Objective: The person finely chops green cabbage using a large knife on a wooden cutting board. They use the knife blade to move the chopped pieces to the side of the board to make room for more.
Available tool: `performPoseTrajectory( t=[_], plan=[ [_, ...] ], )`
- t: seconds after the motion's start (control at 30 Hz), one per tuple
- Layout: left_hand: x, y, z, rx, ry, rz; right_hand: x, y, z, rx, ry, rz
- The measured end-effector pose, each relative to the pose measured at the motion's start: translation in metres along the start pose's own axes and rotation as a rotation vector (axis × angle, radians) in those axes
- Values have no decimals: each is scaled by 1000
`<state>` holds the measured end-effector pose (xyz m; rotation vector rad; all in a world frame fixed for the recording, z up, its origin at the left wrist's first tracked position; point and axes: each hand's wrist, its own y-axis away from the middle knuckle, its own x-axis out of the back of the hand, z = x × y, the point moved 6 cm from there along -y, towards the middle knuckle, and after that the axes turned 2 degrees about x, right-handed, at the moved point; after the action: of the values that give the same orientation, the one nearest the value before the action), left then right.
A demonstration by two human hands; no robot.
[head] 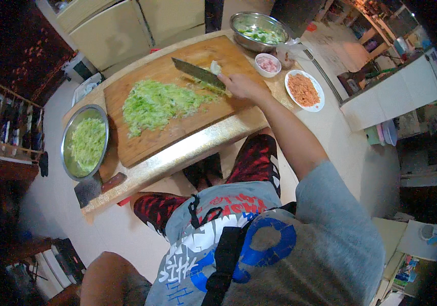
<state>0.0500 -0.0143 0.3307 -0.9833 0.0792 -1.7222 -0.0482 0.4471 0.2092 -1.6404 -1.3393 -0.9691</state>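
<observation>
My right hand [241, 86] grips a wide-bladed cleaver [199, 72] over the right part of a wooden cutting board [180, 135]. The blade reaches toward the board's far side. Beside it lies a pale, whitish vegetable piece [215, 68], and greenish bits are partly hidden by the blade. A broad, flat heap of finely chopped light-green vegetable [157, 103] covers the board's left and middle. My left hand is out of view. At the board's left, a steel bowl [63, 143] holds more of the chopped green.
A second cleaver [90, 191] lies at the table's near left corner. At the far right are a steel bowl [237, 23] of cut vegetables, a small bowl [258, 69] of pink food, a plastic bag [289, 51] and a white plate [319, 105] of orange shreds.
</observation>
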Motion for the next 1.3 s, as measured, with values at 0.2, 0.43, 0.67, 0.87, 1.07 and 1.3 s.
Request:
performPoseTrajectory(
  t=[0.2,0.43,0.67,0.87,1.07,1.3],
  plan=[
    [35,-7,-29,-20,-79,313,-14,5,-19,39,-147,87],
    [-34,-26,-128,-149,-242,478,-42,0,-15,-150,-200,-154],
    [-112,-5,-229,155,-308,330,-64,21,-49,-187,-246,-168],
    [-118,20,-280,244,-424,410,-61,6,-65,-198,-211,-115],
    [-128,17,-281,258,-399,391,-75,18,-59,-250,-264,-95],
    [-126,21,-278,250,-411,427,-65,23,-53,-207,-248,-65]
  ],
)
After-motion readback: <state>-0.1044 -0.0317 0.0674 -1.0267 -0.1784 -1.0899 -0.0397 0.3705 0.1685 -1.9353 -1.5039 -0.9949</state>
